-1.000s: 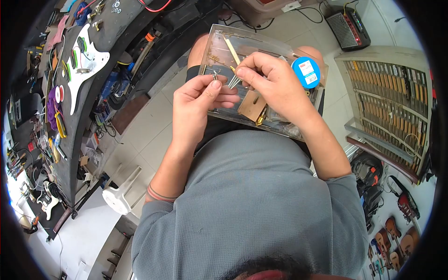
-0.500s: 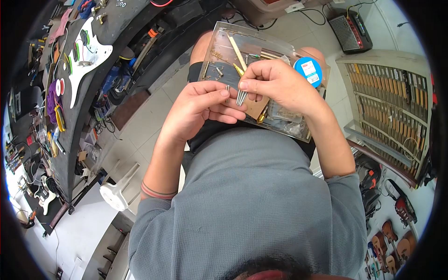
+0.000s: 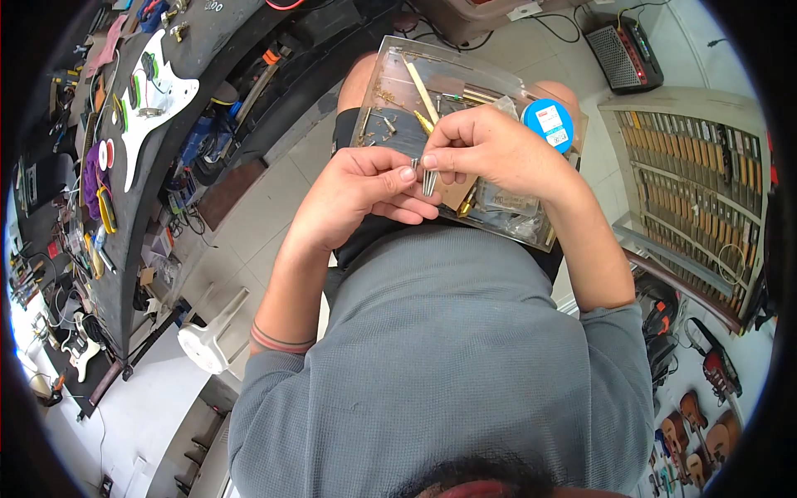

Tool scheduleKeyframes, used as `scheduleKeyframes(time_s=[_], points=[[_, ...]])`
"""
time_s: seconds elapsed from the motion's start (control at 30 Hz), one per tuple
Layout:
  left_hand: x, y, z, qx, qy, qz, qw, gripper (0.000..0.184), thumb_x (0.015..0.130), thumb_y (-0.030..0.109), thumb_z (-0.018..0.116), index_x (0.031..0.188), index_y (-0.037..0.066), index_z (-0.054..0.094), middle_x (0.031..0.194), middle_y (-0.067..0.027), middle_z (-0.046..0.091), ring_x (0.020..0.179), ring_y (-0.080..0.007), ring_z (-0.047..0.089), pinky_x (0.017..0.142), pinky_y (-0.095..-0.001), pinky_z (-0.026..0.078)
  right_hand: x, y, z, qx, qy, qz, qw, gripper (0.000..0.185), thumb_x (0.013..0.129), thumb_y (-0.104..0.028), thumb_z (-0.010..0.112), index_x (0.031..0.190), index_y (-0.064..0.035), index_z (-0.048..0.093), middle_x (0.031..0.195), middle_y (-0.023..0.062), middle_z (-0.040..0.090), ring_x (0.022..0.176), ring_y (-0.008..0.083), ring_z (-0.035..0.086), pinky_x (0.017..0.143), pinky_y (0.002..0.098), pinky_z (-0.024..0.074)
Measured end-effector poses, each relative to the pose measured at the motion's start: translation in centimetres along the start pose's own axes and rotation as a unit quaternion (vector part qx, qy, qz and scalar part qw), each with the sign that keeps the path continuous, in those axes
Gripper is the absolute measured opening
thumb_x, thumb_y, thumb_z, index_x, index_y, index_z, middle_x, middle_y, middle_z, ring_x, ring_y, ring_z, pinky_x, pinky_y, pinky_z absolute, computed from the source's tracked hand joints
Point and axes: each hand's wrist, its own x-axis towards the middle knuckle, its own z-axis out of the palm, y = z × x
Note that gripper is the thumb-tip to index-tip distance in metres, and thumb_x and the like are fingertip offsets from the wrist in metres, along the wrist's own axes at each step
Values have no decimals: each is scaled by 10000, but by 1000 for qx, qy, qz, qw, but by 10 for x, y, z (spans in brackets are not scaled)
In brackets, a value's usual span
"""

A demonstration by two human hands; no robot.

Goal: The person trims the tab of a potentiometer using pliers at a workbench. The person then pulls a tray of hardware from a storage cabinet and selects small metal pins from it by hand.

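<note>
A clear plastic box [image 3: 498, 70] rests on the lap with small metal parts inside. Over its near edge, my left hand [image 3: 369, 187] pinches a small metal piece [image 3: 414, 163] between thumb and forefinger, its other fingers loosely spread below. My right hand [image 3: 481, 153], just beside it, is closed on several thin metal pins [image 3: 429, 183] that point down toward the left fingers. Behind the right hand lie a yellow stick [image 3: 422, 90] and a brass-coloured part [image 3: 424, 123]. A blue round container [image 3: 548, 124] stands at the box's right side, and a brown piece [image 3: 457, 192] lies under the right hand.
On the left, a dark workbench [image 3: 224, 37] carries a white pickguard [image 3: 158, 100] with wires and many tools. A rack of files [image 3: 689, 191] stands at right, below an amplifier [image 3: 623, 56]. A white stool [image 3: 203, 347] is at lower left.
Both hands have moved down and to the right since the first frame, uncovering more small parts in the box. The metal piece in my left hand has come closer to the pins.
</note>
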Motion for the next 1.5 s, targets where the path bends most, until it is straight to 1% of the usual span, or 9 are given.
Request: scheduleKeyframes(time_s=[0.3,0.4,0.53,0.73,0.83,0.97,1.2,1.4,1.5], points=[[2,-2,7,6,21,11,1000,276,1133,215,707,1190,-47,771,1082,-216,841,938,-287,858,821,-376,717,-4,4,0,23,15,5,1000,250,1093,-239,784,1075,11,788,883,14,748,809,84,689,724,268,569],[2,2,-15,123,99,134,978,239,1127,193,714,1187,-30,777,1065,-171,845,939,-240,844,835,-352,689,-7,6,-1,25,40,-4,999,255,1086,-236,789,1063,18,790,879,22,754,810,91,699,734,275,575],[10,23,-51,356,332,305,819,173,1097,112,741,1116,-54,786,1036,-70,819,941,-140,763,851,-291,595,-13,2,-6,-5,98,-18,995,239,1091,-215,773,1049,20,785,869,16,739,805,84,684,738,269,563],[30,19,-21,597,220,309,706,144,962,95,802,1072,3,813,1003,-147,721,1022,-381,663,935,-476,540,-7,7,-4,-59,132,-29,989,219,1099,-193,749,1039,17,772,864,2,712,795,75,652,734,268,546],[35,20,-23,586,217,355,695,210,1033,98,787,1198,-32,796,1058,-110,765,999,-222,731,900,-357,568,-3,5,1,-74,167,-51,982,272,1071,-239,763,1008,25,775,818,38,731,758,112,665,713,311,545],[18,21,-21,204,110,267,935,286,1123,171,749,1254,-82,773,1188,-132,823,1107,-180,772,1003,-329,602,14,-13,11,-109,207,-120,965,279,1042,-246,763,975,24,777,807,90,768,746,170,718,708,357,557],[12,9,-29,167,170,247,939,246,1116,154,757,1217,-68,793,990,-111,834,913,-160,790,863,-313,634,58,-20,38,-212,271,-264,901,231,1029,-198,740,994,23,792,830,159,800,775,287,795,757,414,601],[5,-18,-44,134,201,280,929,214,1125,136,739,1159,-69,788,960,-132,830,873,-172,788,826,-300,635,70,-12,40,-57,112,-190,974,182,1058,-174,748,1115,-6,790,1028,134,818,933,273,780,827,390,592],[-4,-21,-58,114,227,268,929,254,1126,201,745,1137,-51,777,960,-124,823,861,-185,773,855,-354,632,81,8,33,-143,116,-186,965,168,1025,-164,774,1145,-46,776,1097,97,804,1058,279,760,956,414,568]])
